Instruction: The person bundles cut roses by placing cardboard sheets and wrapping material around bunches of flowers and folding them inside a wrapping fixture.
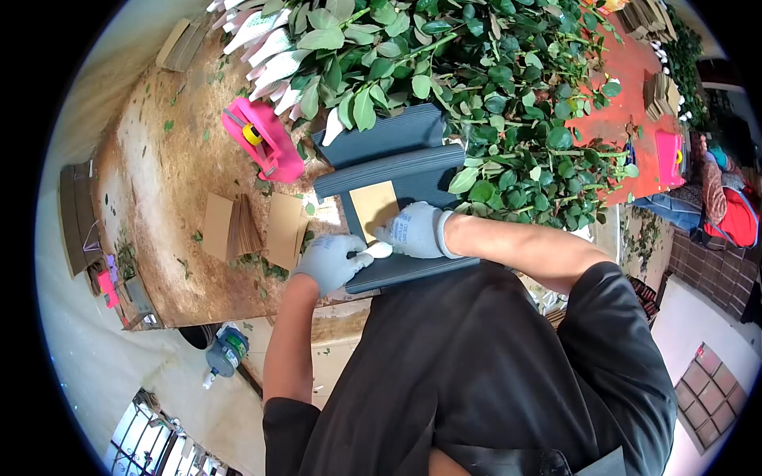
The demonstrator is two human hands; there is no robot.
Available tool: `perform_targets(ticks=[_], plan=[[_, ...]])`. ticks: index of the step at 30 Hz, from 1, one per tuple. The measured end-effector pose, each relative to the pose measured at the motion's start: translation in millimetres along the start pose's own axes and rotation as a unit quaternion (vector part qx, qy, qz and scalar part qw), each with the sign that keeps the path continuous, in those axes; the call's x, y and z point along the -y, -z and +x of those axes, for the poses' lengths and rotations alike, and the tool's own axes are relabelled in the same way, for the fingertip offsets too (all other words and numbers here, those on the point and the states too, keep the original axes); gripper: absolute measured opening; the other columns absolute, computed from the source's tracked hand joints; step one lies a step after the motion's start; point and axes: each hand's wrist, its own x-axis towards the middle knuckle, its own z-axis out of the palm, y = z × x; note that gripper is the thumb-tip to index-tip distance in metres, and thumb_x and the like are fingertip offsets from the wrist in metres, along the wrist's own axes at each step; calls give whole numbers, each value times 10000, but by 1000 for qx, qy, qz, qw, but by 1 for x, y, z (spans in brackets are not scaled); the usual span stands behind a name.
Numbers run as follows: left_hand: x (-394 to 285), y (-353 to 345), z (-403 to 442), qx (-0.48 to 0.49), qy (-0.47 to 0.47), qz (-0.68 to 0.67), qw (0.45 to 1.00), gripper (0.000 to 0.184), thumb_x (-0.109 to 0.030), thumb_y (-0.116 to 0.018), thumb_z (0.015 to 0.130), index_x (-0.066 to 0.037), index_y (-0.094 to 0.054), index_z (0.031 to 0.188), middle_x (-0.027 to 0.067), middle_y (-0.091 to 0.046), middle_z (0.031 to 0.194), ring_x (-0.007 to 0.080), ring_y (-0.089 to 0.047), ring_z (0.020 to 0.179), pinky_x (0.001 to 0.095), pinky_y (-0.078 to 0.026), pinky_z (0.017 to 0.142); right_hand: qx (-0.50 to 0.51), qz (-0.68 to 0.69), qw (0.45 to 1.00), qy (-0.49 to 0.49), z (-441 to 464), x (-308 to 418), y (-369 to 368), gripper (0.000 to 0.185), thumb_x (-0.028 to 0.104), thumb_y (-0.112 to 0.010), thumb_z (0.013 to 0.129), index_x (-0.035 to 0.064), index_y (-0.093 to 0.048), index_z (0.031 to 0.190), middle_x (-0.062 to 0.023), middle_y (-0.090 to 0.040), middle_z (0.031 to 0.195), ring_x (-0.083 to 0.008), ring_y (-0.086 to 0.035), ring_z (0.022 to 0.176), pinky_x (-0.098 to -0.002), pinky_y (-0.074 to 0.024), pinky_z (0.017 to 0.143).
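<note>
In grey work gloves, both my hands are over a dark ribbed tray point(421, 176) at the table's front edge. My left hand point(329, 262) is closed, thumb and fingers pinching at a small white bud-like piece point(379, 250). My right hand point(414, 230) is curled on the other side of this piece, its fingertips at the lower edge of a tan cardboard sheet point(373, 203) that lies on the tray. What the right fingers hold is hidden. Leafy rose stems point(508, 103) are heaped behind the tray, with pale wrapped heads point(270, 51) pointing left.
A pink tape dispenser point(278, 147) with a yellow hub stands left of the tray. Cardboard pieces point(218, 226) stand and lie on the stained table point(163, 198). A red tabletop point(627, 71) holds more cardboard point(661, 95). A water jug point(228, 349) is below at left.
</note>
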Motion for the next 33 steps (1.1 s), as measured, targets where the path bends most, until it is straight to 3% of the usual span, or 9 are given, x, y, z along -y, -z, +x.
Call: perform_targets(ticks=[8,13,15,17,21,25,28,31,33], plan=[[32,-6,-3,-40,-63,46,996,239,-272,-649,880,-45,-720,880,194,-691,872,387,-670,855,481,-506,768,-20,26,999,-9,4,-2,-9,430,118,-420,1004,-35,-487,1401,-201,-712,1049,-375,-712,932,-473,-560,769],[45,24,-27,-23,141,211,967,307,-345,-609,918,-68,-736,958,165,-716,997,371,-678,951,484,-515,848,2,33,999,-30,0,1,-1,428,148,-410,1022,-9,-499,1409,-202,-714,1059,-381,-709,941,-476,-555,793],[22,34,-39,-2,142,209,968,372,-371,-598,930,-52,-721,1077,176,-711,1094,377,-669,1028,479,-503,917,-13,32,999,-18,1,2,-6,400,176,-414,1028,40,-553,1377,-190,-718,1070,-373,-711,947,-474,-552,808],[9,25,-47,-111,-62,95,987,497,-405,-607,928,-51,-639,1275,219,-659,1246,393,-641,1120,471,-477,997,-6,18,1000,-22,2,5,-5,378,186,-415,1029,56,-580,1344,-184,-720,1072,-368,-713,953,-469,-552,813],[-45,-5,-40,16,-100,116,988,653,-391,-636,921,-49,-477,1454,251,-551,1410,406,-576,1243,468,-450,1063,-7,29,999,-33,-4,10,6,340,206,-420,1026,72,-621,1266,-169,-726,1071,-352,-719,967,-460,-556,816],[-41,-19,-34,17,-117,113,987,603,-328,-636,906,-41,-512,1421,232,-545,1424,406,-560,1258,474,-447,1064,-59,-2,998,-27,-8,7,-4,303,195,-502,974,82,-639,1220,-158,-729,1045,-354,-724,950,-470,-561,776],[-37,-24,-35,12,-119,112,987,565,-273,-622,892,-48,-535,1403,218,-538,1435,400,-557,1261,477,-448,1057,-121,21,992,-25,-36,12,27,255,186,-554,947,79,-614,1170,-148,-706,949,-373,-702,791,-473,-552,670],[-37,-28,-35,-9,-130,128,983,524,-231,-585,904,-47,-548,1393,209,-562,1415,395,-568,1247,474,-454,1045,-451,30,892,31,-65,-16,53,185,171,-613,922,79,-612,1082,-140,-676,901,-351,-690,812,-462,-549,671],[-38,-29,-35,-18,-120,125,985,502,-211,-584,917,-30,-554,1384,209,-592,1385,357,-592,1229,445,-448,1059,-537,81,834,-94,-85,-44,70,142,158,-609,930,65,-603,1036,-143,-652,898,-365,-669,842,-467,-539,694]])
